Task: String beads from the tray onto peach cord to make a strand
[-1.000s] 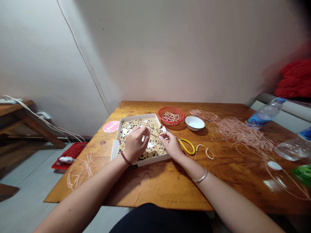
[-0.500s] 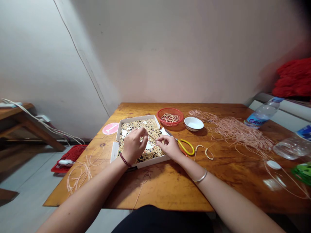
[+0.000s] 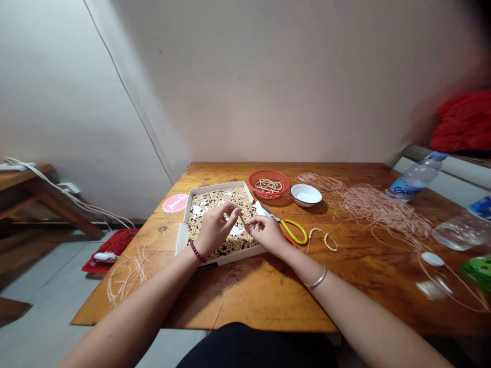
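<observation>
Item: pink round disc, lying on the surface; numeral "1" in white.
Item: clear plastic bottle, right side; blue label, large lettering beginning "Ga", remainder not securely legible.
Item: second clear bottle, right edge of view; blue label, print unreadable.

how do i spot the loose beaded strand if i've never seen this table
On the wooden table, find the yellow-handled scissors beside the right hand. Just right of them curves the beaded strand. It rests directly on the wood, unlike the strands in the red basket, and has pale beads, unlike the pink cord pile.
</observation>
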`<act>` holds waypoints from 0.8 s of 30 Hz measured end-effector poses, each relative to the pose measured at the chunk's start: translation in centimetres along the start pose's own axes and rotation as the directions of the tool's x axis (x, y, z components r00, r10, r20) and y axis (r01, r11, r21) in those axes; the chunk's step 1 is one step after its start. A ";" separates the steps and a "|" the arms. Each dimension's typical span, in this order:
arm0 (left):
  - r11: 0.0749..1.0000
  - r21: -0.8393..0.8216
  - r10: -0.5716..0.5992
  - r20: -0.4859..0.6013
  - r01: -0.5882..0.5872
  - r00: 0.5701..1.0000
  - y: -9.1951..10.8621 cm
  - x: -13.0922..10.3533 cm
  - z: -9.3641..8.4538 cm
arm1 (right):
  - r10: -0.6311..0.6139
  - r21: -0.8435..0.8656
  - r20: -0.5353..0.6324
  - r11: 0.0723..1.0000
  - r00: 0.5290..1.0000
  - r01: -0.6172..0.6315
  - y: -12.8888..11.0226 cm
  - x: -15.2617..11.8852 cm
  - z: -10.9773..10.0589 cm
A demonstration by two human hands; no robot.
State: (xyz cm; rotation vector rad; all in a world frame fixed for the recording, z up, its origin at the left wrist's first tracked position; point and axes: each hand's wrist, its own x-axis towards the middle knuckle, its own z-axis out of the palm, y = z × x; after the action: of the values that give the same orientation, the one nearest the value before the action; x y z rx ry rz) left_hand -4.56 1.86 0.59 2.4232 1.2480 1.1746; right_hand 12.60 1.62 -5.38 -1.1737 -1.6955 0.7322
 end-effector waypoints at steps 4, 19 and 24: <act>1.000 0.003 0.020 -0.003 -0.020 1.000 -0.1 -0.1 0.1 | 0.004 0.007 -0.006 1.000 1.000 -0.004 0.2 0.1 0.1; 0.985 0.073 0.145 0.122 -0.154 0.982 0.0 -0.1 0.6 | 0.020 0.032 -0.045 0.999 0.999 -0.019 0.0 -0.1 0.4; 0.984 0.052 0.161 0.152 -0.171 0.975 -0.3 -0.2 0.8 | 0.038 0.049 -0.026 0.998 0.999 -0.037 0.0 0.0 0.3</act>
State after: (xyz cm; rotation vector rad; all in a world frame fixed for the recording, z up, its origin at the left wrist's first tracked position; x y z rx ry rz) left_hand -4.27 2.04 -0.25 2.6511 1.0743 0.9858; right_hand 12.33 1.68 -5.51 -1.1794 -1.6282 0.7734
